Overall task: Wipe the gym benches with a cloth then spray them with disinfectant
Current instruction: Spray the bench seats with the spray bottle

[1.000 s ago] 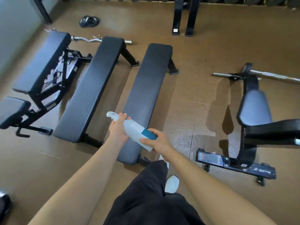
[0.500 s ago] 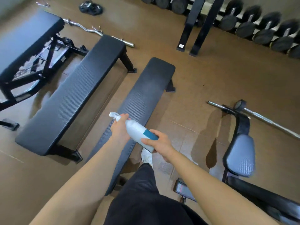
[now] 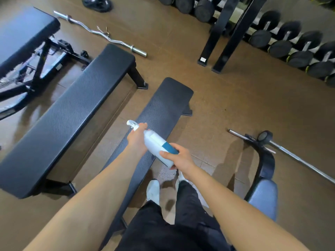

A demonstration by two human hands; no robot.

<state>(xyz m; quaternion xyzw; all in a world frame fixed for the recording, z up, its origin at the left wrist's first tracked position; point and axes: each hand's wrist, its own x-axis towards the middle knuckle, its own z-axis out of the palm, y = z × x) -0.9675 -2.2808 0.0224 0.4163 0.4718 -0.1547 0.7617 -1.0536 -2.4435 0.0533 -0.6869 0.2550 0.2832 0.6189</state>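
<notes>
A white plastic spray bottle with a teal label band (image 3: 157, 146) is held in both hands above the near half of a long black padded flat bench (image 3: 164, 104) on a gym's brown floor (image 3: 226, 98). The bottle lies tilted almost on its side. Its white trigger head points far and left over the textured bench pad, and its base end hangs just past the bench's right edge, above the floor.

The left hand (image 3: 137, 140) grips the bottle at the neck, just below the trigger head. The back of the hand faces the camera and its fingers are curled round the far side, so their tips cannot be seen. The right hand (image 3: 179, 158) grips the base end, thumb laid across the teal band and fingers (image 3: 173, 166) curled under the bottom. Both bare forearms reach forward from the near edge, the left one crossing above the bench.

A second, wider black flat bench (image 3: 72, 115) stands parallel on the left, apart from the first. A black adjustable bench on a steel frame (image 3: 23, 33) stands farther left. A chrome curl bar (image 3: 101, 34) lies on the floor beyond them, and black dumbbells (image 3: 290, 44) line a rack at far right. A straight steel barbell (image 3: 299, 160) lies at right. The person's white shoes (image 3: 153, 190) stand beside the near bench.
</notes>
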